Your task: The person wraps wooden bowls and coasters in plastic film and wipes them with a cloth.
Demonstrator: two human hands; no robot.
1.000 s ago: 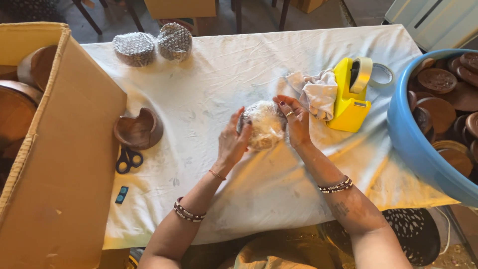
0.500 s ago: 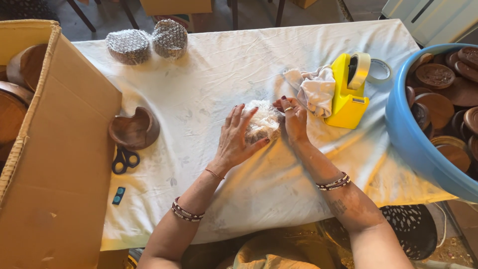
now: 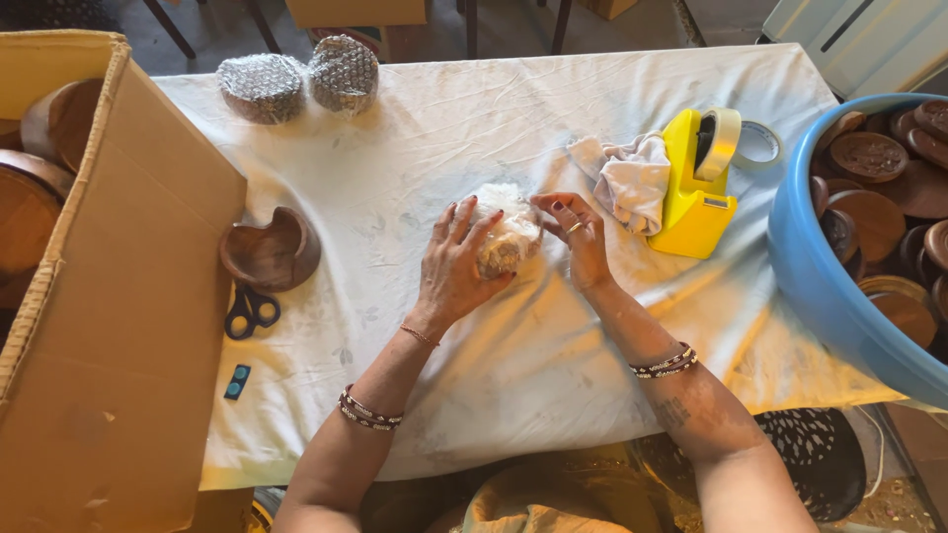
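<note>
A: Biggest items?
B: Table under white cloth [image 3: 553, 355]. Open cardboard box [image 3: 109, 326] on left, brown wooden pieces inside. Blue tub [image 3: 839, 296] on right, filled with dark wooden discs [image 3: 869, 158].

A: Mid-size?
B: Yellow tape dispenser [image 3: 696, 192] right of centre, crumpled rag [image 3: 627, 178] touching it. Two bubble-wrapped bundles [image 3: 296, 84] at far edge. Bare wooden bowl [image 3: 269, 252] just beside box, black scissors [image 3: 249, 311] below it.

A: Hands?
B: Small bubble-wrapped piece [image 3: 506, 232] at cloth centre, between both hands. Left hand [image 3: 456, 271] flat over it, fingers spread, pressing on wrap. Right hand [image 3: 581, 237] at its right edge, thumb and forefinger pinched together on wrap edge or tape, cannot tell which.
</note>
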